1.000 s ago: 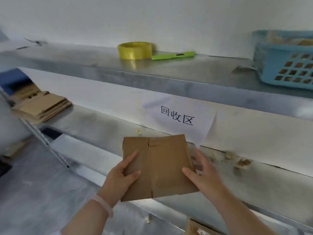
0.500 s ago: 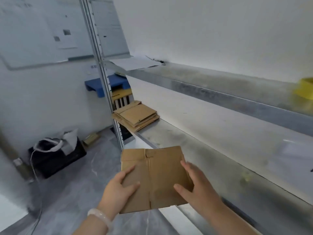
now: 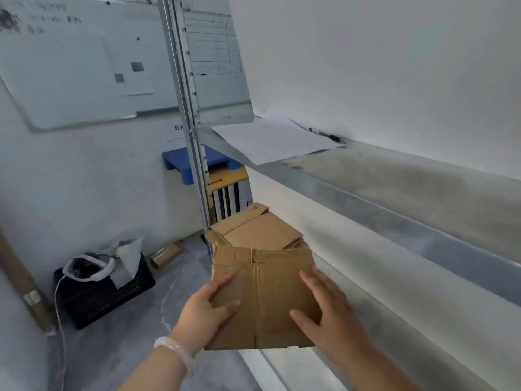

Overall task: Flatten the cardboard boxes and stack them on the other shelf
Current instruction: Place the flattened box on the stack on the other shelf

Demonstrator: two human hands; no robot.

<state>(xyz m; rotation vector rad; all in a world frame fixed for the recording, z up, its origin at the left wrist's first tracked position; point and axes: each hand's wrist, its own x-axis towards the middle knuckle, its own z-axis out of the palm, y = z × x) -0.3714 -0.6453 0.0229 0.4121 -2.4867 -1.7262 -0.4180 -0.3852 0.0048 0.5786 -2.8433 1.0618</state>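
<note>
Cardboard nearer stack now, left hand gripping it, right hand flat atop

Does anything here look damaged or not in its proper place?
Yes, two small things. The flattened box, gripped by the left hand with the right hand resting on it, looks torn at the top of its middle seam. A paper sheet on the upper shelf hangs over the front edge.

One view is taken from head height, aimed forward and down along the shelf toward the whiteboard.
</note>
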